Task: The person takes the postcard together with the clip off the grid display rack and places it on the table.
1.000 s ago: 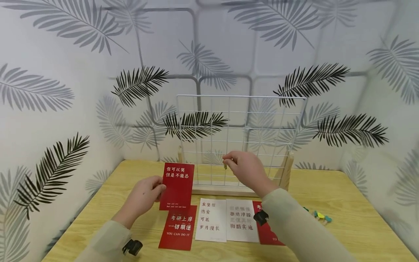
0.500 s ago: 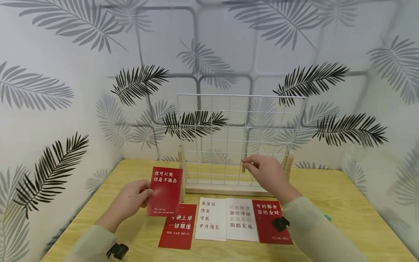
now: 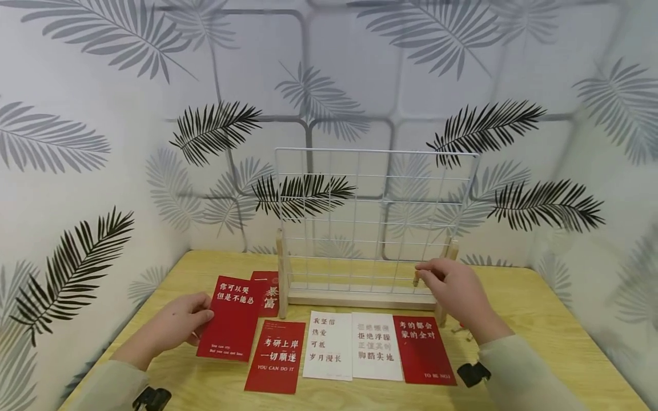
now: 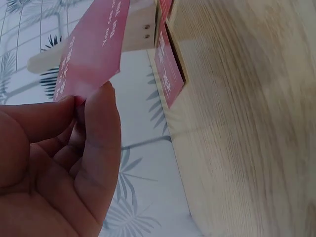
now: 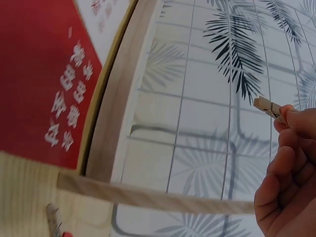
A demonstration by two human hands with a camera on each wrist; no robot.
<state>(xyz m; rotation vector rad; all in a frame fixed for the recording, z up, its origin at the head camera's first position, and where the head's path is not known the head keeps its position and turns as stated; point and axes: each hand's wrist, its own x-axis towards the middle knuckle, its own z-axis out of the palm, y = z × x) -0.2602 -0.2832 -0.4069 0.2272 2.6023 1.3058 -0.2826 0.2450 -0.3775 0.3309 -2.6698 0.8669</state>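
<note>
My left hand [image 3: 177, 322] pinches the left edge of a red card [image 3: 231, 325] with white lettering, raised at the left of the table. In the left wrist view, thumb and forefinger meet on the edge of this card [image 4: 94, 54]. My right hand [image 3: 457, 288] pinches a small wooden clothespin [image 3: 416, 279] in front of the lower right of a white wire grid [image 3: 377, 151]. The right wrist view shows the clothespin [image 5: 269, 107] between the fingertips, apart from any card. The grid stands upright in a wooden base [image 3: 360, 299].
In front of the base lie a red card [image 3: 275, 362], two white cards [image 3: 329, 365] side by side and another red card [image 3: 425, 357]. One more red card [image 3: 268, 297] is partly hidden behind the held one. Another clothespin [image 5: 53, 219] lies at the right, near the base's foot.
My left hand has moved left and down with the card, uncovering the red card behind it. My right hand has shifted right and lower with the clothespin, along the grid.
</note>
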